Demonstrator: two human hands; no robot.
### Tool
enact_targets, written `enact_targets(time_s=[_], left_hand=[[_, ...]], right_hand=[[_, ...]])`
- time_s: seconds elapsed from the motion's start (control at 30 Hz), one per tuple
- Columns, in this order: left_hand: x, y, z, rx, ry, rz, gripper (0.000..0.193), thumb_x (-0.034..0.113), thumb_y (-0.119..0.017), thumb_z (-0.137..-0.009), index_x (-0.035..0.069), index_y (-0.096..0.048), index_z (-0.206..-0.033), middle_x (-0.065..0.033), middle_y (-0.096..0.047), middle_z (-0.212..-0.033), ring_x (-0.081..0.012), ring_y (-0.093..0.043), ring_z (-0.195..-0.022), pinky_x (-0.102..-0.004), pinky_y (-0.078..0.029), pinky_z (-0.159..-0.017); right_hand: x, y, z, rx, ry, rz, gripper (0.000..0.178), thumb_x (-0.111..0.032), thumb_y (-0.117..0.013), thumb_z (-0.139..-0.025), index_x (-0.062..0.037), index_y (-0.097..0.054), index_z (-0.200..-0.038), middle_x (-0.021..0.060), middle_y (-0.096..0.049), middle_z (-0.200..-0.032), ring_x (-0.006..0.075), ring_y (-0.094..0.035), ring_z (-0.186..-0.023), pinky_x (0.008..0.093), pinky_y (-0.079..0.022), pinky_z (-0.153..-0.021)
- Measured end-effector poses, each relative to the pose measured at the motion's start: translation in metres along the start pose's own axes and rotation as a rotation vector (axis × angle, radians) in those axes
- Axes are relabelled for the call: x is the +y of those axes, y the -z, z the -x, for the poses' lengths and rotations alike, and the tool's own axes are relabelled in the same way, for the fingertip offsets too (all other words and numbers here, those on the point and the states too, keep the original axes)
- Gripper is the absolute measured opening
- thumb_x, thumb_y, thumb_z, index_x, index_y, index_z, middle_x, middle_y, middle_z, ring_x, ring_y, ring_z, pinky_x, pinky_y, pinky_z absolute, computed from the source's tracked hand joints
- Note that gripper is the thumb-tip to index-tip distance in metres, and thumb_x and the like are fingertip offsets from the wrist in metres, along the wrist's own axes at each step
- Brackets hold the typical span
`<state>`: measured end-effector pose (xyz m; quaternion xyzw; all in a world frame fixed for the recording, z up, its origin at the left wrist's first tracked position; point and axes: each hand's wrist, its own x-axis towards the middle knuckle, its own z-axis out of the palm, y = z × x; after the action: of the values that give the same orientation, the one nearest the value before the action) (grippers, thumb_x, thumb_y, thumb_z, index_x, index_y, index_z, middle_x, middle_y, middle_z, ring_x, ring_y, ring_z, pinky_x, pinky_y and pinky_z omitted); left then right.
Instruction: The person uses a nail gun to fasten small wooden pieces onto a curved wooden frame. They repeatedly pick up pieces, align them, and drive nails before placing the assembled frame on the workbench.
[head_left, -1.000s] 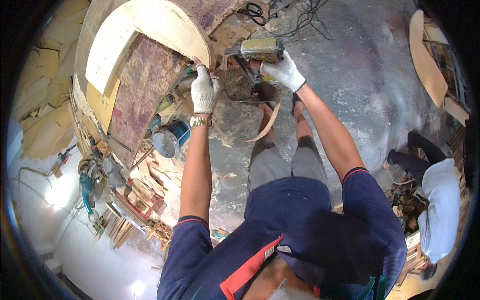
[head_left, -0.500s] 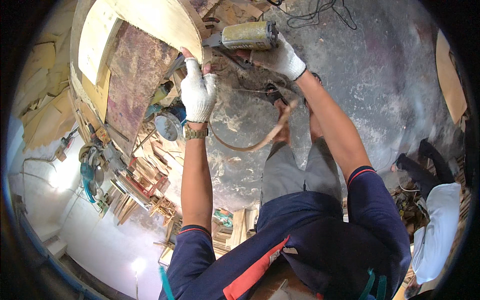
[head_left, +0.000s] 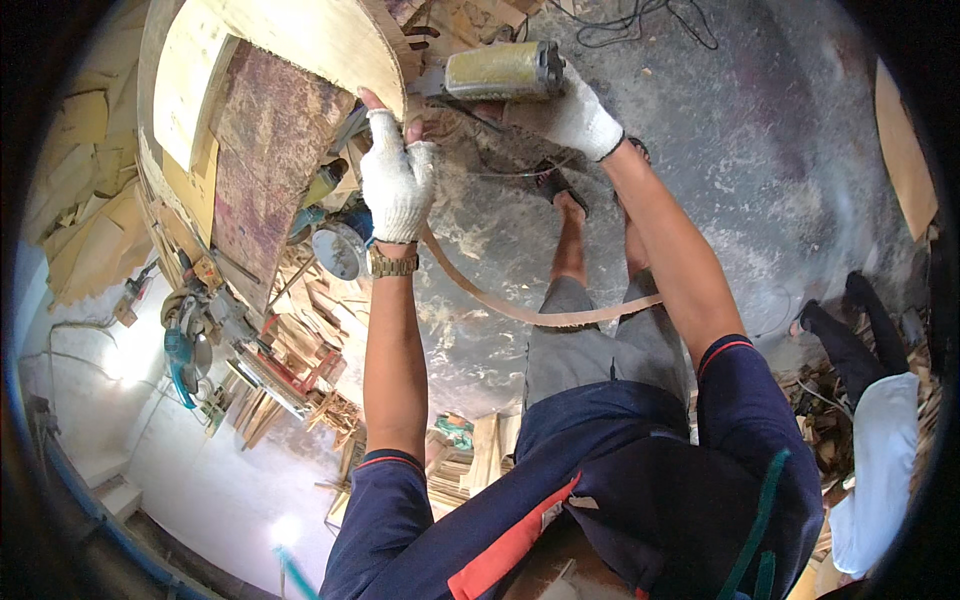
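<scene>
My left hand (head_left: 398, 185), in a white glove with bare fingertips, is closed at the corner of a curved pale wooden panel (head_left: 310, 35). A thin, bendy wooden strip (head_left: 540, 318) trails out from behind this hand, curving toward my right forearm. My right hand (head_left: 580, 118), also gloved, grips a nail gun (head_left: 505, 72) with a worn yellow-green body. The gun lies sideways, its nose close to the panel's edge just beyond my left fingers. Whether the nose touches the edge cannot be made out.
Beneath the panel is a stained board (head_left: 262, 150). Power tools, among them a teal circular saw (head_left: 178, 350), and heaps of wood offcuts (head_left: 300, 350) fill the left side. Black cable (head_left: 640, 22) lies on the concrete floor. Another person (head_left: 875, 440) is at the lower right.
The strip's free end has swung down and to the right, from above my legs to across my thighs. Both hands and the nail gun stay nearly where they were.
</scene>
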<state>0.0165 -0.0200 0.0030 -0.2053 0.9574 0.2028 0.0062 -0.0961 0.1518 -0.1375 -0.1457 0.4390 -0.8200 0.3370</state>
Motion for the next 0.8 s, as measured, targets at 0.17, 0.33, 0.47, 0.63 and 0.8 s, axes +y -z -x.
enact_targets(time_s=[0.17, 0.33, 0.47, 0.63, 0.8], left_hand=[[0.000, 0.005, 0.000, -0.032, 0.024, -0.048, 0.084, 0.010, -0.057, -0.097, 0.004, -0.009, -0.166, -0.0151, -0.061, -0.062, -0.0277, -0.058, -0.050, -0.0364, -0.046, -0.051], [-0.001, 0.003, 0.000, 0.007, -0.056, -0.001, 0.082, 0.010, -0.055, -0.099, 0.005, -0.009, -0.166, -0.0159, -0.069, -0.073, -0.0260, -0.062, -0.055, -0.0341, -0.049, -0.053], [0.003, 0.005, 0.000, 0.003, -0.021, 0.026, 0.077, 0.013, -0.055, -0.103, 0.007, -0.011, -0.166, -0.0165, -0.071, -0.079, -0.0214, -0.062, -0.057, -0.0316, -0.048, -0.054], [-0.003, 0.008, 0.001, -0.035, -0.034, -0.004, 0.081, 0.007, -0.055, -0.101, 0.008, -0.009, -0.167, -0.0169, -0.075, -0.086, -0.0208, -0.064, -0.060, -0.0308, -0.051, -0.058], [-0.005, 0.013, 0.002, -0.081, -0.064, -0.013, 0.088, 0.003, -0.056, -0.096, 0.009, -0.005, -0.167, -0.0170, -0.076, -0.089, -0.0255, -0.068, -0.063, -0.0328, -0.053, -0.059]], right_hand=[[-0.010, -0.012, 0.022, 0.021, 0.143, 0.510, 0.052, -0.027, -0.086, -0.084, -0.0071, -0.067, -0.127, 0.0112, -0.073, -0.124, 0.0239, -0.070, -0.114, 0.0373, -0.056, -0.099], [0.006, -0.016, 0.026, 0.013, 0.127, 0.463, 0.053, -0.027, -0.085, -0.084, -0.0069, -0.066, -0.129, 0.0116, -0.073, -0.124, 0.0234, -0.070, -0.114, 0.0371, -0.056, -0.100], [0.001, -0.026, 0.031, 0.041, 0.118, 0.294, 0.053, -0.026, -0.085, -0.085, -0.0057, -0.065, -0.130, 0.0106, -0.074, -0.122, 0.0220, -0.071, -0.111, 0.0353, -0.057, -0.098], [0.007, -0.030, 0.031, 0.052, 0.081, 0.045, 0.054, -0.022, -0.086, -0.085, -0.0045, -0.064, -0.131, 0.0095, -0.074, -0.119, 0.0188, -0.072, -0.104, 0.0327, -0.058, -0.094], [-0.016, -0.034, 0.037, 0.037, 0.261, 0.502, 0.054, -0.020, -0.087, -0.084, -0.0051, -0.064, -0.132, 0.0096, -0.073, -0.123, 0.0176, -0.072, -0.105, 0.0314, -0.058, -0.095]])
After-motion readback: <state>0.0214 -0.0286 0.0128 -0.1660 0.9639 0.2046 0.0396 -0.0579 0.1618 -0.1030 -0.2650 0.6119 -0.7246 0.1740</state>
